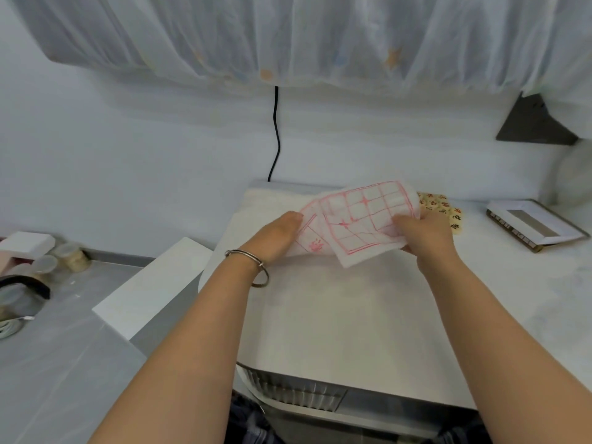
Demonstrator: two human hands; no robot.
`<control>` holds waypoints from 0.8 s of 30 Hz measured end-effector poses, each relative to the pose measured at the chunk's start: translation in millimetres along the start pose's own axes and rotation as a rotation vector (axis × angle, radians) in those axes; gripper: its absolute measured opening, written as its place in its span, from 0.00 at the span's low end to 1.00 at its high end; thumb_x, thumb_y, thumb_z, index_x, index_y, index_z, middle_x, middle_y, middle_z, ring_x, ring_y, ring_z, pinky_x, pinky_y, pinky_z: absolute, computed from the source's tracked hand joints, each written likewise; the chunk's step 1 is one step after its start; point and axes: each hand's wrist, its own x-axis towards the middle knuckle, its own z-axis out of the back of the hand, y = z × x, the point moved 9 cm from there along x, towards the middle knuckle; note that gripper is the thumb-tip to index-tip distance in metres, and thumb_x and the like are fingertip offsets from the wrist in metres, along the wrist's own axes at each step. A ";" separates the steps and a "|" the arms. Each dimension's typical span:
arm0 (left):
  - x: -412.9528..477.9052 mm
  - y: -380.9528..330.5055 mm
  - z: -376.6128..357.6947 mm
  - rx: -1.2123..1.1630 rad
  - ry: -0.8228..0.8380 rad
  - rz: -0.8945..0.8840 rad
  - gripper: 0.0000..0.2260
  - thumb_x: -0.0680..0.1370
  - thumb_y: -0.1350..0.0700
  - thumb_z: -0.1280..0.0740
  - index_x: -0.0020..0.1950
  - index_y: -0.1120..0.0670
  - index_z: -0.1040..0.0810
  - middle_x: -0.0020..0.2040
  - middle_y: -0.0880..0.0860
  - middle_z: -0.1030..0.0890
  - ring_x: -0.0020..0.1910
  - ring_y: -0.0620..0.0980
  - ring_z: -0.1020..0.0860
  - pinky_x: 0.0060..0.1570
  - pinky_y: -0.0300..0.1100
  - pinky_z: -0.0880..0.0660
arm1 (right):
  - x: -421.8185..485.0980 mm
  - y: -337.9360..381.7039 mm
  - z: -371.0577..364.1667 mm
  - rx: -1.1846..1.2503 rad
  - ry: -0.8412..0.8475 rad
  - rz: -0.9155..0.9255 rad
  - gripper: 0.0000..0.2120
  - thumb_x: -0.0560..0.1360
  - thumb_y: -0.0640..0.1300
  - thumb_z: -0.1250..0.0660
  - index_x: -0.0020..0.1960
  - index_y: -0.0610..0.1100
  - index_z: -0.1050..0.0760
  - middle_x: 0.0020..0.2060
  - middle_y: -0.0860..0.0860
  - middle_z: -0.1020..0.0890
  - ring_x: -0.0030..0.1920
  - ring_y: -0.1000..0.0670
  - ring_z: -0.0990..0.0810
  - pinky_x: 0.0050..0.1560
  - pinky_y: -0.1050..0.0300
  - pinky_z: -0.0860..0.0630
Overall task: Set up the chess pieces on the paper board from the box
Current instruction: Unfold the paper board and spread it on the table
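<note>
Paper board (358,224), red grid on thin white sheet, is still partly folded and held up just above the far part of the white table (336,315), near its far edge, approx centre. One flap curls over the other, so the grid isn't flat yet.

Left hand (277,237) pinches the sheet's left side, thumb and fingers closed on the paper. Right hand (419,233) grips the right side, fingers wrapped under, thumb on top. Both hold the board, nothing else.

Chess pieces (443,209): pale round discs w/ red and black characters, packed together just behind the right hand, toward the far right of the table. Whether they sit in a tray can't be told; the sheet hides part of them. Box lid (535,224), w/ dark side wall and pale inside, lies further right, well apart from the pieces.

Step in hand, prob.: unfolding the board; no pieces placed so far. Next move calls for pulling the hands apart to open the last fold, then laying the sheet flat on the bare table near the body and smoothing creases, since thin paper will likely spring back. After that, pieces go across one at a time.

Bangle (253,267) on left wrist. Black cable (276,133) runs down the wall behind.
</note>
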 end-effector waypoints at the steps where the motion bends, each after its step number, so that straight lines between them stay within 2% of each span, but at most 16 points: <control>1: 0.7 6.0 -1.1 0.149 0.000 0.018 0.17 0.83 0.53 0.51 0.67 0.55 0.30 0.64 0.53 0.27 0.63 0.53 0.29 0.58 0.41 0.35 | 1.3 -3.2 2.6 -0.048 -0.025 -0.004 0.10 0.71 0.31 0.41 0.47 0.35 0.22 0.41 0.42 0.19 0.38 0.43 0.18 0.41 0.47 0.19; 3: 4.9 24.3 -3.4 0.386 -0.009 0.101 0.16 0.83 0.55 0.49 0.68 0.55 0.31 0.68 0.55 0.28 0.66 0.56 0.30 0.65 0.44 0.36 | 0.5 -7.1 -0.4 -0.262 0.001 -0.009 0.13 0.70 0.31 0.43 0.52 0.38 0.27 0.42 0.42 0.18 0.30 0.45 0.18 0.38 0.47 0.20; 4: 6.0 31.1 -2.5 0.447 -0.022 0.148 0.15 0.82 0.56 0.48 0.65 0.55 0.29 0.66 0.57 0.27 0.64 0.57 0.29 0.65 0.48 0.34 | -1.8 -9.3 -4.1 -0.430 0.029 -0.012 0.17 0.70 0.31 0.42 0.58 0.39 0.31 0.43 0.42 0.18 0.31 0.45 0.18 0.38 0.49 0.21; 6: 5.3 33.3 0.2 0.461 -0.015 0.206 0.16 0.82 0.54 0.49 0.60 0.59 0.27 0.63 0.60 0.25 0.60 0.58 0.28 0.62 0.48 0.32 | -6.6 -7.2 -10.1 -0.745 0.005 0.076 0.31 0.70 0.33 0.37 0.71 0.42 0.43 0.51 0.42 0.22 0.47 0.41 0.19 0.43 0.49 0.25; 8: 3.3 29.5 0.9 0.383 0.030 0.229 0.23 0.83 0.48 0.53 0.65 0.61 0.28 0.66 0.61 0.28 0.65 0.58 0.30 0.63 0.46 0.35 | -17.2 14.8 -19.9 -0.909 -0.101 0.330 0.41 0.69 0.33 0.33 0.76 0.42 0.51 0.63 0.40 0.30 0.63 0.38 0.29 0.55 0.45 0.29; 10: -0.9 30.3 4.4 0.273 0.050 0.267 0.29 0.82 0.42 0.57 0.70 0.61 0.31 0.71 0.60 0.32 0.69 0.57 0.33 0.68 0.46 0.39 | -30.4 36.0 -34.3 -0.960 -0.157 0.582 0.40 0.70 0.33 0.35 0.76 0.43 0.50 0.71 0.40 0.37 0.70 0.38 0.39 0.68 0.44 0.39; 12: -3.0 33.1 9.9 0.201 0.043 0.263 0.30 0.82 0.42 0.59 0.73 0.59 0.35 0.73 0.59 0.34 0.71 0.56 0.35 0.71 0.46 0.43 | -34.1 35.8 -53.8 -1.039 -0.042 0.685 0.31 0.74 0.39 0.38 0.75 0.45 0.43 0.73 0.42 0.40 0.73 0.40 0.43 0.73 0.44 0.47; 13: -4.6 33.1 11.8 0.192 0.046 0.260 0.28 0.82 0.43 0.60 0.73 0.58 0.36 0.73 0.59 0.34 0.72 0.56 0.36 0.71 0.46 0.44 | -32.0 25.6 -64.3 -1.094 0.081 0.663 0.26 0.77 0.45 0.39 0.74 0.47 0.39 0.72 0.43 0.37 0.73 0.42 0.40 0.73 0.44 0.47; 15: -4.4 33.6 16.9 0.235 0.041 0.248 0.23 0.83 0.49 0.55 0.72 0.57 0.34 0.70 0.60 0.31 0.69 0.57 0.33 0.69 0.45 0.41 | -32.0 -8.2 -81.1 -1.198 0.392 0.518 0.25 0.78 0.53 0.40 0.72 0.51 0.39 0.69 0.47 0.32 0.70 0.44 0.35 0.71 0.44 0.44; 17: -1.7 32.1 26.6 0.356 -0.035 0.215 0.17 0.82 0.55 0.49 0.63 0.57 0.25 0.64 0.61 0.26 0.60 0.57 0.28 0.62 0.45 0.33 | -38.8 -34.5 -89.7 -1.285 0.627 0.415 0.31 0.76 0.54 0.37 0.75 0.53 0.46 0.74 0.48 0.40 0.74 0.44 0.43 0.72 0.41 0.49; 18: -0.4 33.3 30.4 0.415 -0.078 0.212 0.15 0.81 0.55 0.47 0.57 0.56 0.22 0.61 0.59 0.24 0.56 0.56 0.28 0.57 0.44 0.31 | -42.2 -38.5 -90.9 -1.299 0.680 0.391 0.34 0.75 0.57 0.37 0.76 0.53 0.49 0.76 0.49 0.47 0.76 0.44 0.49 0.73 0.40 0.54; 19: 0.7 35.1 31.0 0.489 -0.090 0.218 0.14 0.80 0.52 0.45 0.55 0.54 0.22 0.60 0.57 0.24 0.56 0.56 0.28 0.56 0.45 0.30 | -45.4 -38.9 -91.1 -1.282 0.713 0.369 0.37 0.75 0.59 0.38 0.76 0.54 0.52 0.77 0.49 0.52 0.77 0.45 0.54 0.73 0.40 0.58; 20: 1.3 37.2 26.7 0.582 -0.053 0.214 0.15 0.79 0.48 0.43 0.60 0.51 0.24 0.63 0.56 0.26 0.61 0.56 0.30 0.60 0.47 0.31 | -48.3 -37.7 -91.0 -1.251 0.745 0.350 0.37 0.75 0.59 0.38 0.77 0.54 0.54 0.77 0.50 0.56 0.77 0.45 0.58 0.74 0.40 0.60; 22: 2.5 45.6 5.3 0.745 0.111 0.195 0.25 0.76 0.37 0.42 0.69 0.47 0.33 0.69 0.53 0.31 0.68 0.57 0.35 0.67 0.55 0.35 | -52.3 -34.2 -89.6 -1.230 0.787 0.323 0.37 0.76 0.58 0.38 0.77 0.54 0.56 0.77 0.50 0.58 0.77 0.46 0.60 0.75 0.41 0.60; 24: 3.1 48.6 -4.0 0.804 0.125 0.195 0.30 0.74 0.32 0.45 0.71 0.46 0.36 0.71 0.52 0.34 0.70 0.58 0.37 0.68 0.61 0.39 | -53.6 -32.6 -85.9 -1.270 0.765 0.320 0.38 0.75 0.60 0.39 0.77 0.53 0.57 0.77 0.50 0.58 0.77 0.46 0.59 0.75 0.41 0.58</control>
